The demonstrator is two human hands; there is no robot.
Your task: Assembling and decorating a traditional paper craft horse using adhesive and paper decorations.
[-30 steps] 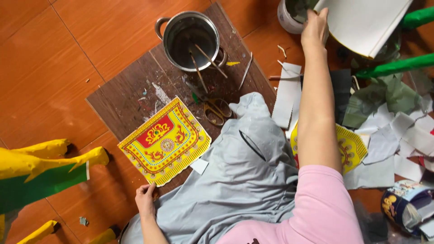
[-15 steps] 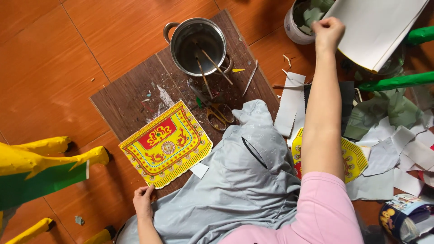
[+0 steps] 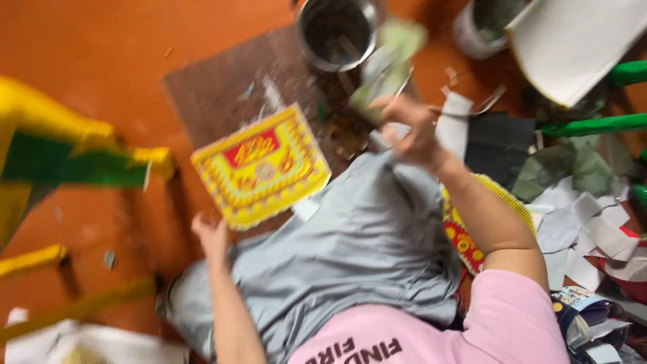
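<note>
1. Right hand (image 3: 411, 131): I read it as closed around pale green paper scraps (image 3: 391, 57), held above the wooden board (image 3: 222, 87) and just in front of the metal pot (image 3: 337, 30). Motion blur hides the fingers, so I cannot tell how firm the hold is.
2. Left hand (image 3: 212, 236): it rests low on the orange tiled floor (image 3: 101, 47), touching the near corner of the yellow-and-red printed paper square (image 3: 259, 165). I cannot tell whether the fingers pinch the square or only press on it.
3. Step in hand, as I judge it: bringing the scraps over to the printed square. To do it well, I would keep the left hand pinning the square flat and lower the right hand slowly, so the light scraps do not flutter loose.
4. Edges: the square overhangs the near edge of the board and meets the grey cloth (image 3: 350, 249) over the lap. I would avoid dragging the cloth, which could shift the square.
5. Obstacles: the pot stands at the far edge of the board; green poles (image 3: 593, 125) and loose white paper pieces (image 3: 579, 222) crowd the right side; a yellow-and-green frame (image 3: 67, 155) stands to the left.
6. Open room: the bare board between pot and square offers the best path for the right hand.
</note>
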